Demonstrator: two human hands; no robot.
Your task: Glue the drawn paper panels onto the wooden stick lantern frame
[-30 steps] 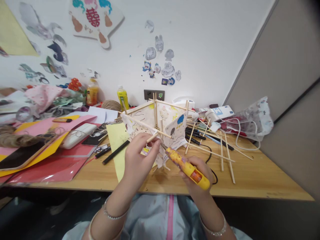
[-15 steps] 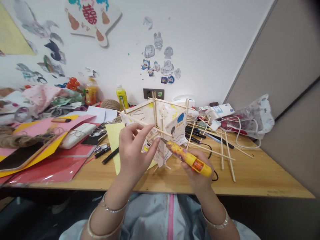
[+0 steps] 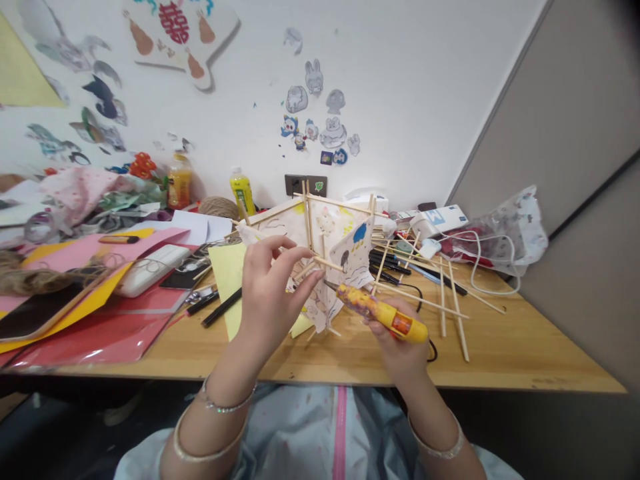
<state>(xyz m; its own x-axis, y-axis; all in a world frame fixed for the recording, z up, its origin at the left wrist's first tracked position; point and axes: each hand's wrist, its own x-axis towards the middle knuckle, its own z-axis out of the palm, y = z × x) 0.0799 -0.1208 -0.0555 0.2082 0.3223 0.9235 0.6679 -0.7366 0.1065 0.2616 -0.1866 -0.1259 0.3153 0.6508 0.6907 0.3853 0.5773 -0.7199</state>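
A frame of thin wooden sticks with drawn-on paper panels (image 3: 359, 248) stands at the middle of the table. My left hand (image 3: 273, 287) is at its near left side, thumb and forefinger pinching a short wooden stick (image 3: 330, 265) at the frame's near top. In my right hand (image 3: 400, 347) is a yellow glue gun (image 3: 383, 313), its body blotched with purple. The gun's dark tip points left at the frame, just below the short stick and close to my left thumb. Whether the tip touches the wood is too small to tell.
Loose sticks (image 3: 459, 313) and black pens (image 3: 387, 260) lie to the right, near a white box (image 3: 440, 219) and cable. Coloured sheets (image 3: 115, 333), a white power bank (image 3: 156, 270) and a black marker (image 3: 223, 307) lie left. Bottles (image 3: 242, 192) stand behind.
The glue gun and my right hand have moved slightly right and down, drawing the tip back a little from the joint. My left hand stays at the short stick, its fingers slightly shifted.
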